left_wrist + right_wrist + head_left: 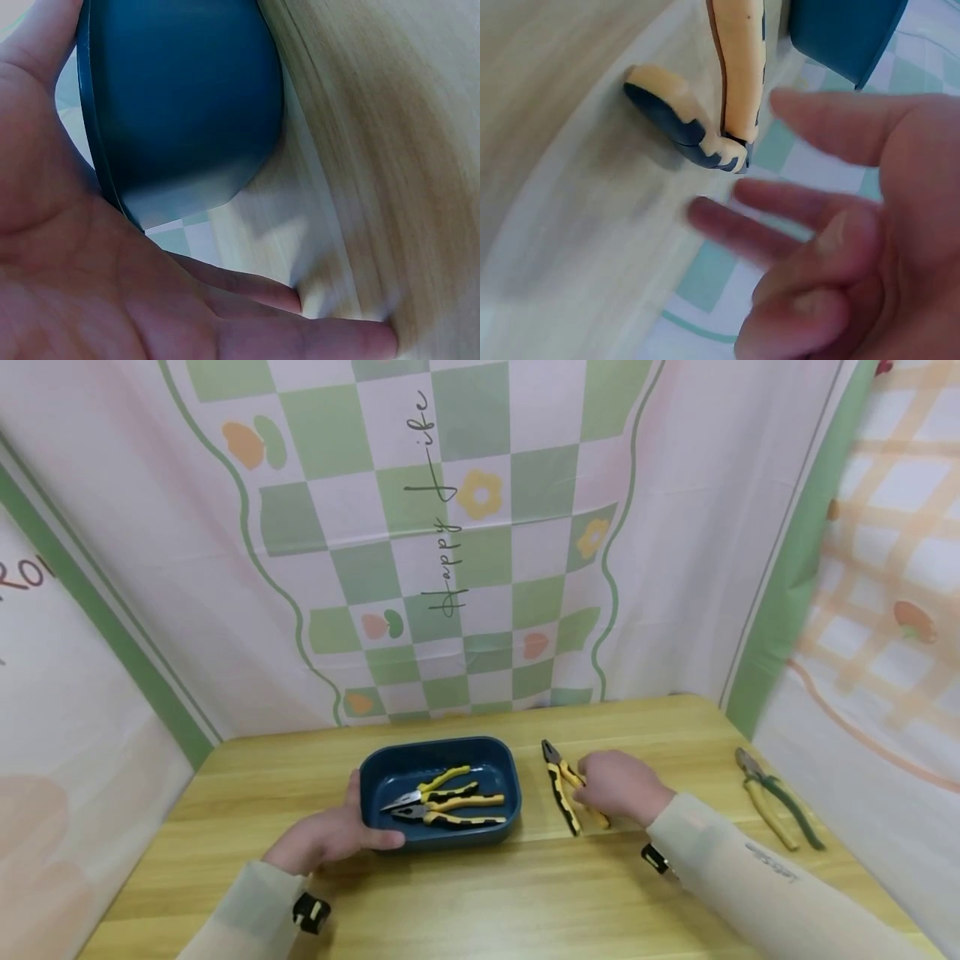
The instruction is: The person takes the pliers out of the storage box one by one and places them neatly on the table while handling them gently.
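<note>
My left hand spreads at the left end of a dark blue plastic box, touching its wall, with the thumb along the near side. In the left wrist view, the fingers stretch past the box corner. Inside the box lie needle-nose pliers and another pair of yellow-and-black pliers. My right hand is at yellow-and-black pliers on the table. In the right wrist view, thumb and fingertips stand apart near the handles; any contact is unclear.
Pliers with one yellow and one green handle lie near the right edge of the wooden table. A patterned cloth hangs behind the table, with more cloth at both sides.
</note>
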The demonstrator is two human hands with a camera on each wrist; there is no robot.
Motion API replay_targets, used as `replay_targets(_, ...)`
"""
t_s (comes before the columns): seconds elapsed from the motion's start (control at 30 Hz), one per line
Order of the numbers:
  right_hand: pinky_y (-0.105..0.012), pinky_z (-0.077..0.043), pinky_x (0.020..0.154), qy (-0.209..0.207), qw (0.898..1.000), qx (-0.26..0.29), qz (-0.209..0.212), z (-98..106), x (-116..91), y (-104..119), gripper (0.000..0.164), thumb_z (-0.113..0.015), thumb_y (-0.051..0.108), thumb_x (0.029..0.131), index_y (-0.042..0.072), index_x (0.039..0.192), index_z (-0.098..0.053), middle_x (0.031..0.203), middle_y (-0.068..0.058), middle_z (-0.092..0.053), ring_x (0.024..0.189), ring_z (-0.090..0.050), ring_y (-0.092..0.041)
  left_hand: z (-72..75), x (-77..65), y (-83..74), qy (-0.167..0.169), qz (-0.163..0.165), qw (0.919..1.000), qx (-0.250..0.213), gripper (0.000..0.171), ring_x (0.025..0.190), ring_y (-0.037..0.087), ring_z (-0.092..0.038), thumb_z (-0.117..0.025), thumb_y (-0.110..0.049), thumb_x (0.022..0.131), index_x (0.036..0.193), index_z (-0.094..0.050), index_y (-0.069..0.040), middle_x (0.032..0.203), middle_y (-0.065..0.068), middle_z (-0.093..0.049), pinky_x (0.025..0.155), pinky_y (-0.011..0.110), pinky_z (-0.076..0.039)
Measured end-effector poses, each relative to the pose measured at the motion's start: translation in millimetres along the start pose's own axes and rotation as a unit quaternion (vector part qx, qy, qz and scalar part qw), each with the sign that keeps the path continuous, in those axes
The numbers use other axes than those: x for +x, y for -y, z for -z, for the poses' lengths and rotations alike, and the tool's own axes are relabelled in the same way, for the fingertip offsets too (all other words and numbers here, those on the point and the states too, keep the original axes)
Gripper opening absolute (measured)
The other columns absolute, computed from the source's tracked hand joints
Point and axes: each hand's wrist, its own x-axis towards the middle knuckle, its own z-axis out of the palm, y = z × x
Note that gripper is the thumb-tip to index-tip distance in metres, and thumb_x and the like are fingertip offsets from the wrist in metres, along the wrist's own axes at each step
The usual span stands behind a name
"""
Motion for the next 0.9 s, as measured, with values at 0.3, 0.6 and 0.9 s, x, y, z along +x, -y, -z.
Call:
replay_targets(0.3,-0.052,-0.045,0.097,0.046,0.996,-0.018,0.071,-4.8,15.1,6.8,0.056,-0.077,0.016,0.085,-0.004,0.135,-0.059,0.133,-0.020,-0.060,0.118,-0.058,-0.039,-3.4,1.4,0.2,-0.005,-0.001,1.0000,0.003,0.146,0.128,0.053,-0.040,-0.084,-0.059,0.072,0.153,0.025,-0.007,0.153,0.041,-0.014,0.104,0.062,-0.032)
replay_targets(0.6,-0.048,-0.054,0.081,0.082,0.991,-0.067,0.079,-2.1,9.0,11.1,0.038,-0.082,0.016,0.081,0.002,0.115,-0.072,0.102,-0.011,-0.072,0.088,-0.066,-0.028,-1.7,0.3,1.1,-0.004,-0.004,1.0000,0.003,0.145,0.131,0.053,-0.036,-0.083,-0.059,0.072,0.152,0.027,-0.008,0.155,0.040,-0.011,0.105,0.061,-0.031)
replay_targets(0.9,-0.043,-0.054,0.074,0.089,0.989,-0.095,0.064,2.8,3.4,20.4,0.055,-0.084,0.012,0.075,0.004,0.127,-0.067,0.109,-0.013,-0.071,0.089,-0.065,-0.025,0.4,-2.1,-0.2,-0.001,-0.007,1.0000,0.000,0.146,0.133,0.055,-0.031,-0.082,-0.060,0.073,0.152,0.029,-0.009,0.156,0.039,-0.009,0.106,0.062,-0.029)
